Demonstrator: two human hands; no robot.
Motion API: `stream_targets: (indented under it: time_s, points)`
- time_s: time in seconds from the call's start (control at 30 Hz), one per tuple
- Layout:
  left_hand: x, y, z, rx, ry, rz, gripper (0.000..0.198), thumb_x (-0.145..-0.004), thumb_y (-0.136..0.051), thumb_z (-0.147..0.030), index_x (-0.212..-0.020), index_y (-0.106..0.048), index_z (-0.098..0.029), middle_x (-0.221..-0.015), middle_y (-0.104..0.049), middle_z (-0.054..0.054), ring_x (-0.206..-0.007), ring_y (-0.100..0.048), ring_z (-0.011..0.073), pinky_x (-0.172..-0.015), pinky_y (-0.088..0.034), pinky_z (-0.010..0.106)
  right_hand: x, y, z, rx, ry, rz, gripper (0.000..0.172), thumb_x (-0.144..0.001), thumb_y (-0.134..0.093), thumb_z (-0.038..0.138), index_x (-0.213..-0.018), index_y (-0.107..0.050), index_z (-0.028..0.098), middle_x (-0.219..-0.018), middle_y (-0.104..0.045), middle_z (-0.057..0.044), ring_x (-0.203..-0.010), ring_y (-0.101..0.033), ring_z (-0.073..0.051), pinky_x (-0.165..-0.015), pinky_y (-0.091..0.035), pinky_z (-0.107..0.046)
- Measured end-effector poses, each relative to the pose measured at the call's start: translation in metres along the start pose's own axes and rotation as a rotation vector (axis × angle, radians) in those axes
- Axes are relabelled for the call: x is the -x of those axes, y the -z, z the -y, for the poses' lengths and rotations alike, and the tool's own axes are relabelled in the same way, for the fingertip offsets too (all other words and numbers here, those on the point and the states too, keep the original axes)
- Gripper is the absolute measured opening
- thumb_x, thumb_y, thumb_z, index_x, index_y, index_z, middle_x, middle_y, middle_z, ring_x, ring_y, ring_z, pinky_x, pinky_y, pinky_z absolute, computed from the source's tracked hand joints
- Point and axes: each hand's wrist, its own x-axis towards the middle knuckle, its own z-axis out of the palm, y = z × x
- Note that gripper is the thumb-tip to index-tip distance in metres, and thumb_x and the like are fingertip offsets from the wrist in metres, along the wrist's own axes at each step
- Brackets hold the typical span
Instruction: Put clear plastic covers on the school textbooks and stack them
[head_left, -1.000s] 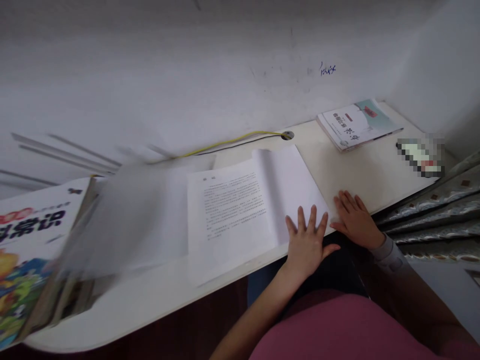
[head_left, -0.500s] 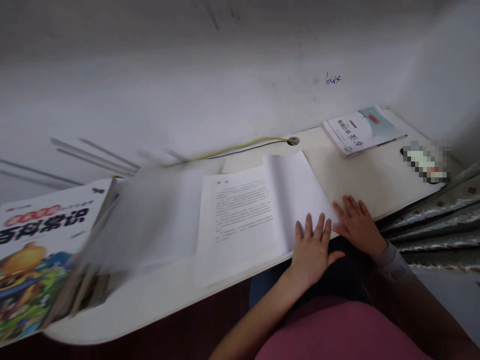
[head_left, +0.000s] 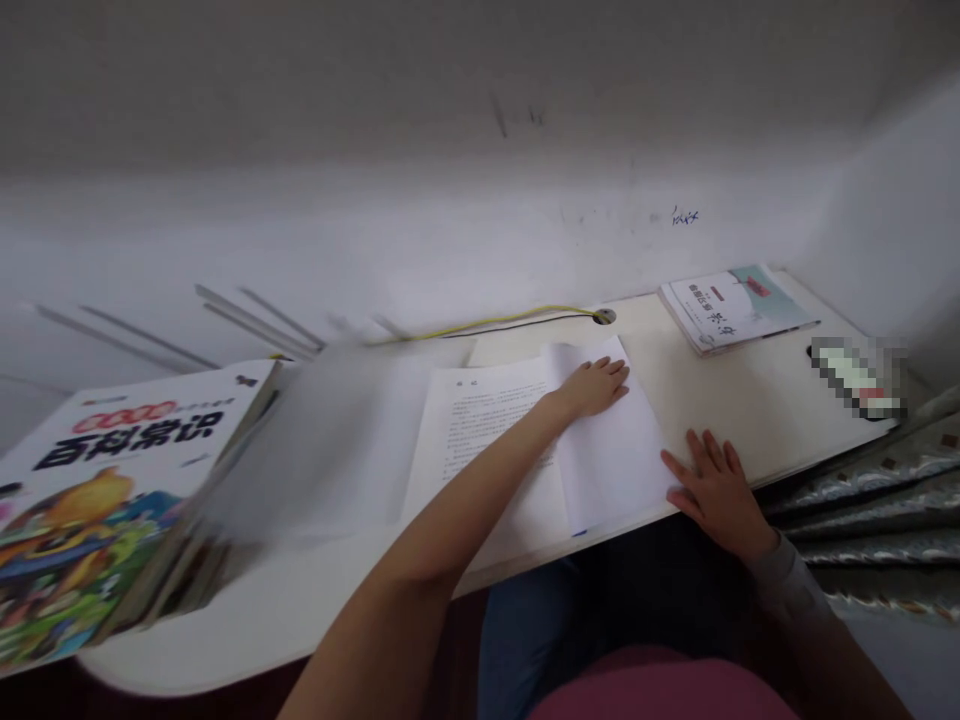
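A printed page (head_left: 480, 410) lies on the desk in front of me. A blank white sheet (head_left: 611, 465) adjoins its right side, with a crease between them; I cannot tell whether they are one open book. My left hand (head_left: 596, 387) lies flat over the upper part of the blank sheet, fingers stretched to the right, its forearm crossing the printed page. Beside the sheet's lower right edge, my right hand (head_left: 716, 490) rests on the desk's front edge with fingers spread. Left of the page, a pale, see-through sheet (head_left: 337, 430) looks blurred.
On the left, a colourful book (head_left: 112, 480) tops a stack. A thinner book (head_left: 739, 305) lies at the back right, near a pixelated phone-like object (head_left: 851, 378). A yellow cable (head_left: 510, 317) runs to a hole in the desk (head_left: 750, 400). Patterned curtain (head_left: 885, 520) hangs at right.
My left hand has slid from the sheet's lower edge up to its upper part, away from me. The right hand stays near the desk's front edge. The view has shifted slightly.
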Motion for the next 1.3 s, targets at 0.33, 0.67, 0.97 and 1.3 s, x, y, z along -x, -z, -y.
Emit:
stream_targets:
  time_s: [0.33,0.67,0.97,1.3]
  points:
    - [-0.035,-0.006,0.031,0.021,-0.010,-0.021,0.057,-0.094,-0.022,-0.046,-0.142,-0.028,-0.016,-0.150,-0.027,0.012,-0.138,-0.021,0.0294,-0.106,-0.025,0.050,0.001,-0.007,0.002,0.011,0.001,-0.031,0.054,-0.087,-0.051,0.047,-0.138,-0.040,0.034,-0.146,-0.035,-0.015,-0.131,-0.033,-0.038,-0.100,-0.029,-0.057]
    - [-0.031,-0.011,0.033,0.000,-0.067,-0.098,0.056,-0.094,-0.027,-0.043,-0.137,-0.037,-0.008,-0.147,-0.031,0.018,-0.136,-0.029,0.0236,-0.110,-0.022,0.034,0.000,-0.004,0.003,-0.004,-0.004,-0.020,0.054,-0.086,-0.050,0.049,-0.138,-0.040,0.034,-0.146,-0.035,-0.015,-0.131,-0.033,-0.038,-0.099,-0.030,-0.057]
    - [-0.034,-0.004,0.032,0.006,-0.018,-0.050,0.059,-0.092,-0.027,-0.049,-0.141,-0.032,-0.017,-0.149,-0.030,0.012,-0.136,-0.025,0.0291,-0.108,-0.023,0.046,-0.001,-0.002,0.004,0.007,-0.008,-0.015,0.054,-0.086,-0.050,0.048,-0.138,-0.040,0.034,-0.145,-0.036,-0.015,-0.131,-0.034,-0.038,-0.099,-0.031,-0.057]
    - [0.055,-0.013,-0.051,-0.037,-0.019,0.052,0.094,-0.077,-0.022,-0.077,-0.144,-0.025,-0.011,-0.148,-0.023,0.024,-0.137,-0.021,0.0385,-0.105,-0.018,0.056,-0.004,0.002,0.000,-0.009,-0.005,0.022,0.064,-0.082,-0.050,0.059,-0.140,-0.035,0.035,-0.149,-0.028,-0.015,-0.132,-0.031,-0.039,-0.099,-0.028,-0.059]
